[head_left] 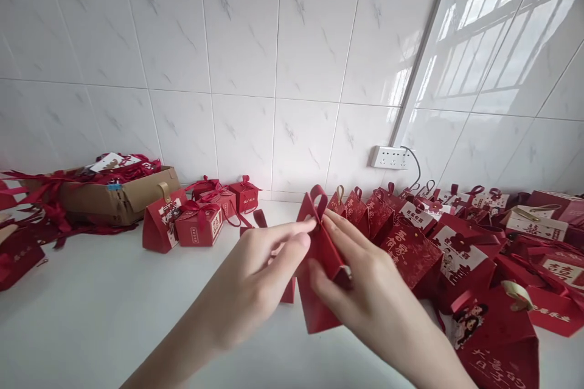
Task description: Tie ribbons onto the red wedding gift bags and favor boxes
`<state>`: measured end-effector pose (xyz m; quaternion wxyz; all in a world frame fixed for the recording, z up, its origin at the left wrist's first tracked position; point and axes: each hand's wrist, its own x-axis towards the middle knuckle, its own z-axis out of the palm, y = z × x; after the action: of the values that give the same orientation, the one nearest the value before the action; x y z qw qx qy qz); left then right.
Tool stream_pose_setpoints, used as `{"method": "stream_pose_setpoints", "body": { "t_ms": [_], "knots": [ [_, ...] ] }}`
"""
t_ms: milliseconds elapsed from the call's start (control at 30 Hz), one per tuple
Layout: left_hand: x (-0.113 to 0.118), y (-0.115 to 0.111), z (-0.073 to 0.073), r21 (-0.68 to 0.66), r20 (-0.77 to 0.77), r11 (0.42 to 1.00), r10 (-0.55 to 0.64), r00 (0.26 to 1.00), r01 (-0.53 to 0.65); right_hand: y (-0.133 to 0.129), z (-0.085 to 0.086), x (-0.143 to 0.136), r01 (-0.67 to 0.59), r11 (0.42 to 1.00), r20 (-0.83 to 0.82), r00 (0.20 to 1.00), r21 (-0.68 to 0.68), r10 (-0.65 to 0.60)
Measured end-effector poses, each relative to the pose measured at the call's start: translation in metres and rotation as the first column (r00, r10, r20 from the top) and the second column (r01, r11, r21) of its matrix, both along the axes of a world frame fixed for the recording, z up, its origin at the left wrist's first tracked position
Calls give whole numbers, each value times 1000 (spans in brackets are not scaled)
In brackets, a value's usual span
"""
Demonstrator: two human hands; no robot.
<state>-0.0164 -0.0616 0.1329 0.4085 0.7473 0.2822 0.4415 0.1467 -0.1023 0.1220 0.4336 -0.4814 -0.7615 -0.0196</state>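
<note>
Between my two hands stands a red paper gift box (314,310), narrow and peaked, with a dark red ribbon loop (318,197) at its top. My left hand (262,282) is closed, its thumb and index finger at the box's upper left edge just below the loop. On the other side, my right hand (365,273) grips the box, fingers along the top right slope and thumb across its near side. My fingers hide part of the upper box. Behind my left hand, another small red box (288,292) shows in part.
Many finished-looking red gift boxes (413,255) crowd the right side. Smaller red boxes (199,225) stand at the back left, beside a cardboard carton (98,200) heaped with red ribbons. A power strip (390,158) is on the tiled wall behind the white table (137,310).
</note>
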Motion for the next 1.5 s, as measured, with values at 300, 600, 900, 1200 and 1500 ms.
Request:
{"method": "stream_pose_setpoints", "body": {
  "t_ms": [300, 600, 900, 1200, 1500],
  "knots": [
    [1, -2, 9, 90, 28, 992, 88, 996, -90, -19, 27, 30, -486, 807, -629, 753, -336, 191],
    [4, -14, 15, 195, 9, 974, 113, 994, -113, -17, 24, 20, -416, 848, -642, 757, -330, 122],
    [3, -17, 12, 344, 40, 921, 182, 982, -185, -22, 23, 10, -315, 916, -592, 798, -249, 113],
    [2, -23, 16, 378, -59, 895, 278, 959, -236, -23, 21, 5, -275, 936, -577, 810, -220, 102],
    [-3, -25, 17, 452, -79, 878, 214, 974, -156, -22, 16, 7, -276, 956, -545, 819, -99, 180]
  ]
}}
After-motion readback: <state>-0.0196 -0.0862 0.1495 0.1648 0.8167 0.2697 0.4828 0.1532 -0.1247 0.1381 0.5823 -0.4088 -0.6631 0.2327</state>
